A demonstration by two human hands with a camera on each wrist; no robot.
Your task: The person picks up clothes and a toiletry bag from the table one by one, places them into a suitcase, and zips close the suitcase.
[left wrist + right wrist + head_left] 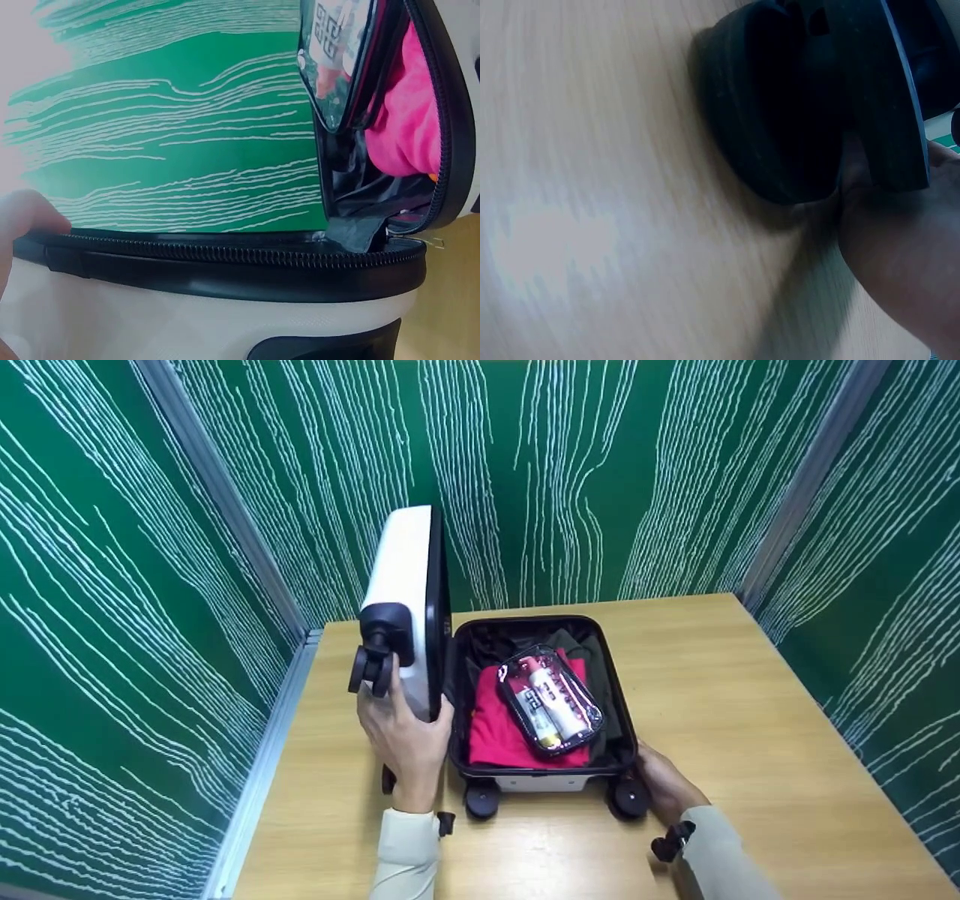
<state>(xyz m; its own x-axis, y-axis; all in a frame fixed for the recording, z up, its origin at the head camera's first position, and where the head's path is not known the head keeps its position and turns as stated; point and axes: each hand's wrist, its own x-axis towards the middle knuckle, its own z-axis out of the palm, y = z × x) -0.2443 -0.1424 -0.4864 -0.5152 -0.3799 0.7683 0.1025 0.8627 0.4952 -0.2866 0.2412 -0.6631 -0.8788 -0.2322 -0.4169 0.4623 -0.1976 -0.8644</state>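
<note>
A small white suitcase with black trim lies open, its packed half [544, 782] flat on the table and its lid [401, 556] standing upright on the left. My left hand [409, 731] grips the lid's near end by a black double wheel, the thumb over the zippered rim [225, 251]. My right hand [664, 780] holds the packed half's near right corner, beside a wheel [780, 112]; most of its fingers are hidden. A clear toiletry pouch [551, 701] with bottles inside lies on folded pink cloth [491, 735], with dark clothing [600, 660] around it.
The suitcase stands on a light wooden table [750, 697]. Green walls [555, 472] with white wavy lines close in the back and both sides, joined by grey metal posts [225, 487]. Bare wood shows to the right of the suitcase.
</note>
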